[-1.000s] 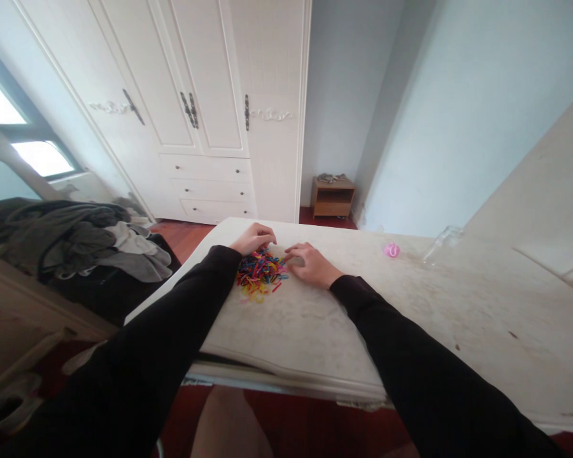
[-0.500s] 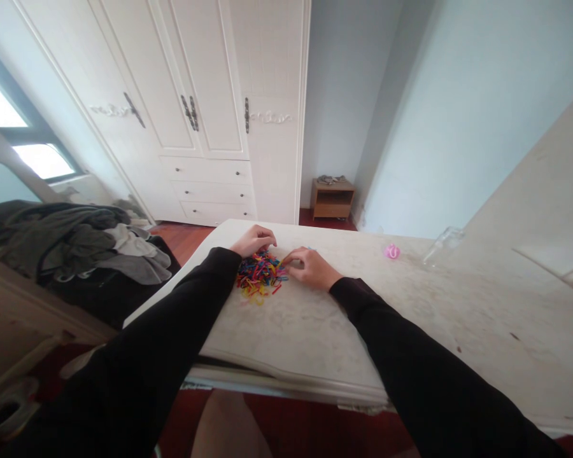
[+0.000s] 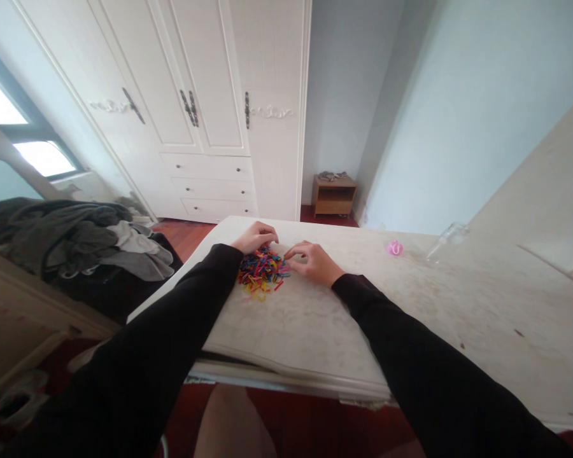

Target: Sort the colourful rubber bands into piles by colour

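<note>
A mottled white tabletop [image 3: 315, 331] is carrying small multicoloured strips [image 3: 262, 270], heaped beside the left grip [image 3: 256, 237] and right grip [image 3: 315, 263]; whether either is clamping, I cannot tell.

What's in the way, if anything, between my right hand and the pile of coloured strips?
Nothing visible: your right hand is right beside the pile. Your left hand is at its far side; the pink item and clear container lie well off to the right.

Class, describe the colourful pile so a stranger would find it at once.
Start at the pale table before the white wardrobe. Near its left end, beside the left hand and right hand, lies the pile. Its mixed colours distinguish it from the pink object farther right.
</note>
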`<state>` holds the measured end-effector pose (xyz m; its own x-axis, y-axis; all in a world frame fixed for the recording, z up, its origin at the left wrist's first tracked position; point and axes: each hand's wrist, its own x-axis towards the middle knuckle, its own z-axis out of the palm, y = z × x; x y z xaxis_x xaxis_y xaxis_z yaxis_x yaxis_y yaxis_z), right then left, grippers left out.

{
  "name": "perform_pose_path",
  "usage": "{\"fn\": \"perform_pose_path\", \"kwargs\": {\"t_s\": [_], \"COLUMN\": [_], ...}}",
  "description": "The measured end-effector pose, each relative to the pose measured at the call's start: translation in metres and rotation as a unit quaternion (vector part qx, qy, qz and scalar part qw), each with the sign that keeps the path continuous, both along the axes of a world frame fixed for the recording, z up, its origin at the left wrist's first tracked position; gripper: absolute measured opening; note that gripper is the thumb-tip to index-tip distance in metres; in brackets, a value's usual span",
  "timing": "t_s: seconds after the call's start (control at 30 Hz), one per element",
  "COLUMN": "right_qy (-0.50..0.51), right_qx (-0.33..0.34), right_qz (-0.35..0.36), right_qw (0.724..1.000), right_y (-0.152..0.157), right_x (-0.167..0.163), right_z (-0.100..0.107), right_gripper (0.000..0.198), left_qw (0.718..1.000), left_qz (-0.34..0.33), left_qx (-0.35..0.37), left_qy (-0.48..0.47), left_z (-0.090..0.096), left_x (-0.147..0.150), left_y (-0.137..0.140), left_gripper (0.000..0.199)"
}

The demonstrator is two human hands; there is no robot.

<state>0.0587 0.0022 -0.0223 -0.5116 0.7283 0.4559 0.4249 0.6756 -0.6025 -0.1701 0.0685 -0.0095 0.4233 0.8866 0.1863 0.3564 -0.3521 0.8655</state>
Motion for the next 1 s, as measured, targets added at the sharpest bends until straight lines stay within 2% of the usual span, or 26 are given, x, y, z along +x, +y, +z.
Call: {"fn": "perform_pose_path", "kwargs": {"t_s": [0.13, 0.23, 0.33, 0.6, 0.7, 0.77, 0.83, 0.9, 1.0], "right_qy": [0.038, 0.03, -0.013, -0.06, -0.058, -0.05, -0.045, -0.054, -0.082], "right_qx": [0.01, 0.005, -0.031, -0.088, -0.07, -0.032, 0.002, 0.008, -0.005], "right_qz": [-0.077, -0.135, -0.129, -0.058, -0.088, -0.142, -0.2, -0.234, -0.236], "right_qw": [0.996, 0.99, 0.991, 0.993, 0.992, 0.988, 0.979, 0.971, 0.968], "right_y": [0.005, 0.011, 0.015, 0.01, 0.014, 0.018, 0.024, 0.029, 0.033], "right_x": [0.006, 0.021, 0.039, 0.046, 0.048, 0.05, 0.053, 0.055, 0.055], "right_z": [0.006, 0.012, 0.017, 0.019, 0.018, 0.016, 0.012, 0.006, -0.001], "right_gripper": [0.015, 0.035, 0.049, 0.057, 0.061, 0.055, 0.033, 0.009, 0.016], "left_qw": [1.0, 1.0, 1.0, 1.0, 1.0, 1.0, 1.0, 1.0, 1.0], "left_qz": [-0.002, -0.003, -0.003, -0.002, -0.001, -0.001, -0.001, -0.003, -0.005], "left_qx": [0.006, 0.007, 0.003, -0.009, -0.012, -0.013, -0.013, -0.01, -0.004], "left_qy": [0.006, 0.006, 0.002, -0.005, -0.005, -0.006, -0.006, -0.006, -0.004], "left_z": [-0.001, -0.001, -0.003, -0.004, -0.002, -0.001, -0.001, -0.002, -0.003], "left_x": [-0.001, -0.002, -0.002, -0.002, -0.001, 0.0, 0.0, -0.001, -0.001], "left_y": [0.001, 0.001, 0.002, 0.003, 0.0, -0.001, -0.001, 0.0, 0.002], "left_gripper": [0.02, 0.02, 0.02, 0.018, 0.018, 0.017, 0.017, 0.017, 0.018]}}
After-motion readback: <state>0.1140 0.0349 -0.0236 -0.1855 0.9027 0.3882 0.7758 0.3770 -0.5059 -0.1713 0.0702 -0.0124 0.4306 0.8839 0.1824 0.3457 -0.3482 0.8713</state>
